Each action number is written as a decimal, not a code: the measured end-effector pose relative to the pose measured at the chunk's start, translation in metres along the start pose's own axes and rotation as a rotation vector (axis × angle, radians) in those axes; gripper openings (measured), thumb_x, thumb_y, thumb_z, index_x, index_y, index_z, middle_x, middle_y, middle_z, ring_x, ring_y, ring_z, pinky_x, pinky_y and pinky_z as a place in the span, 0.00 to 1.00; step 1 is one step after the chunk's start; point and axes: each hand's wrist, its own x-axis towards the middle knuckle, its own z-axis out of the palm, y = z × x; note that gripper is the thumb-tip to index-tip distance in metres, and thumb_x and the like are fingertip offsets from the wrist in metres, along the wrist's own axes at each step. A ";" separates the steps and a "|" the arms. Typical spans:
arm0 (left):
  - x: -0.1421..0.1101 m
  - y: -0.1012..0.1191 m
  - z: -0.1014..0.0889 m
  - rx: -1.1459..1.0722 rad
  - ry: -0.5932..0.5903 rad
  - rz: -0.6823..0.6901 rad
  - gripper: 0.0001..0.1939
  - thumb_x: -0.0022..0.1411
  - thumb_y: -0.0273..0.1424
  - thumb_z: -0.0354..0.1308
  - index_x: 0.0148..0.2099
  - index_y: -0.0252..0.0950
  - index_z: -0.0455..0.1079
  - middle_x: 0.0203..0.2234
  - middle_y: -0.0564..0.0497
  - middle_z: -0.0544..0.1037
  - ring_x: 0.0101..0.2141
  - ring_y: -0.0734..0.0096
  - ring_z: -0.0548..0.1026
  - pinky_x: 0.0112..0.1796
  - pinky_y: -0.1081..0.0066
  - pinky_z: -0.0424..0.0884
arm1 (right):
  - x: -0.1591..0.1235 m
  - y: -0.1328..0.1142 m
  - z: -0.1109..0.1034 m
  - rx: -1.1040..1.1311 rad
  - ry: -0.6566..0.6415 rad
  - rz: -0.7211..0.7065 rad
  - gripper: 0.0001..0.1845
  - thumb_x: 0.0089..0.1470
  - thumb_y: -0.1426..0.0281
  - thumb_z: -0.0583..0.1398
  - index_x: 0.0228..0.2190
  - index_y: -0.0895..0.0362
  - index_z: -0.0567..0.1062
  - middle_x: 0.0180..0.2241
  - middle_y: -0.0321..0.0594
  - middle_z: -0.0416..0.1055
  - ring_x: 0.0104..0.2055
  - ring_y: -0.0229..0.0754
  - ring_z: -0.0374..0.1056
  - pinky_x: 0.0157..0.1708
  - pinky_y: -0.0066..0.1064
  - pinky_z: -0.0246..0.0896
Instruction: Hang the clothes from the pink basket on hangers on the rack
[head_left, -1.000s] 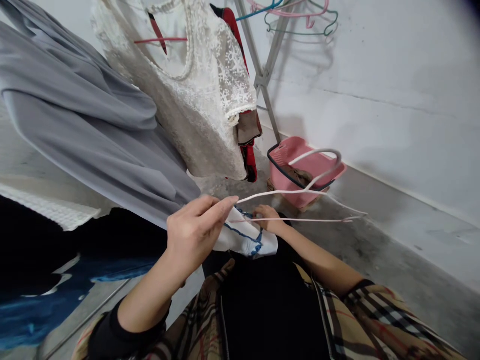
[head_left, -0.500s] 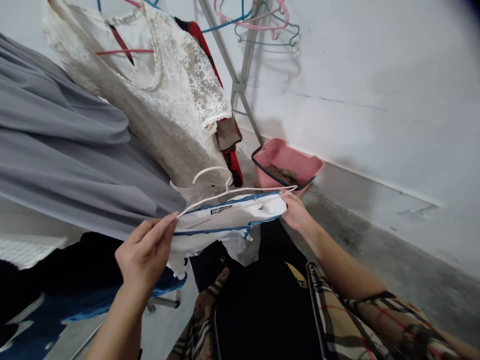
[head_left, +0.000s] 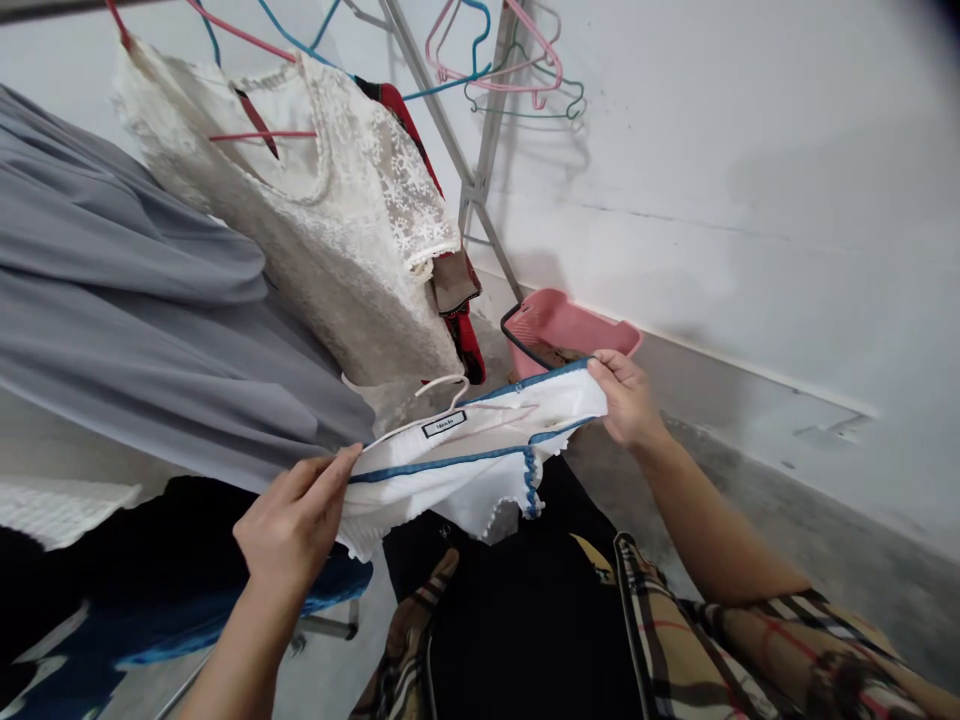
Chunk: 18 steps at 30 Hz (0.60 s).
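Note:
A white garment (head_left: pixel 480 480) with blue edging and a small label is stretched between my two hands. My left hand (head_left: pixel 296 515) pinches its left end, together with one end of a pale pink clothes hanger (head_left: pixel 455 392). The hanger's hook sticks up past the garment's far edge, and its right arm lies inside the opening. My right hand (head_left: pixel 624 395) is closed on the garment's right end, with thumb and fingers gripping the blue-edged cloth. Where each hand presses, the cloth beneath is hidden.
A white lace top (head_left: pixel 352 240) and a grey garment (head_left: pixel 127 290) hang at left. Blue, pink and green hangers (head_left: pixel 525 75) hang on the metal rack (head_left: pixel 472 190). A pink basket (head_left: pixel 577 325) with brown cloth in it stands on the floor by the wall.
My right hand has moved right and slightly up, pulling the garment's opening wider. The hanger's right end, earlier at that hand, now lies inside the garment. My left hand has barely moved.

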 end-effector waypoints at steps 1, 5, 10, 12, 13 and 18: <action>0.002 0.000 0.000 -0.015 0.005 -0.035 0.14 0.63 0.28 0.58 0.50 0.43 0.76 0.31 0.53 0.79 0.28 0.74 0.75 0.28 0.77 0.66 | -0.002 -0.006 -0.004 -0.108 -0.069 -0.034 0.14 0.48 0.57 0.64 0.27 0.54 0.71 0.23 0.32 0.64 0.22 0.32 0.56 0.22 0.25 0.55; 0.013 0.004 -0.002 -0.275 0.070 -0.187 0.09 0.63 0.29 0.59 0.45 0.40 0.77 0.30 0.53 0.78 0.28 0.76 0.76 0.31 0.77 0.69 | -0.001 -0.027 -0.017 -0.459 -0.310 -0.238 0.10 0.50 0.59 0.63 0.31 0.53 0.75 0.28 0.37 0.70 0.30 0.38 0.65 0.33 0.31 0.65; 0.026 0.012 -0.003 -0.492 0.086 -0.178 0.08 0.61 0.25 0.61 0.43 0.39 0.76 0.28 0.55 0.77 0.26 0.79 0.74 0.31 0.78 0.69 | 0.006 -0.039 -0.021 -0.671 -0.449 -0.337 0.14 0.56 0.58 0.59 0.38 0.52 0.77 0.35 0.40 0.75 0.38 0.42 0.70 0.40 0.33 0.66; 0.030 0.016 0.000 -0.517 0.077 -0.194 0.07 0.61 0.25 0.61 0.42 0.38 0.76 0.28 0.55 0.77 0.26 0.79 0.74 0.30 0.79 0.69 | 0.004 -0.043 -0.023 -0.741 -0.576 -0.311 0.15 0.57 0.58 0.58 0.36 0.54 0.78 0.33 0.41 0.75 0.36 0.41 0.70 0.38 0.31 0.66; 0.032 0.018 0.002 -0.525 0.072 -0.210 0.07 0.61 0.26 0.61 0.42 0.37 0.76 0.28 0.54 0.77 0.27 0.78 0.74 0.30 0.79 0.69 | 0.003 -0.045 -0.024 -0.763 -0.627 -0.301 0.16 0.58 0.58 0.56 0.33 0.55 0.78 0.31 0.41 0.75 0.34 0.41 0.70 0.35 0.31 0.66; 0.038 0.030 0.024 -0.568 0.089 -0.240 0.09 0.62 0.29 0.60 0.45 0.38 0.75 0.33 0.50 0.78 0.33 0.72 0.76 0.36 0.74 0.72 | -0.003 -0.068 -0.044 -0.817 -0.498 -0.345 0.20 0.60 0.56 0.52 0.26 0.54 0.75 0.24 0.39 0.72 0.26 0.40 0.68 0.26 0.30 0.63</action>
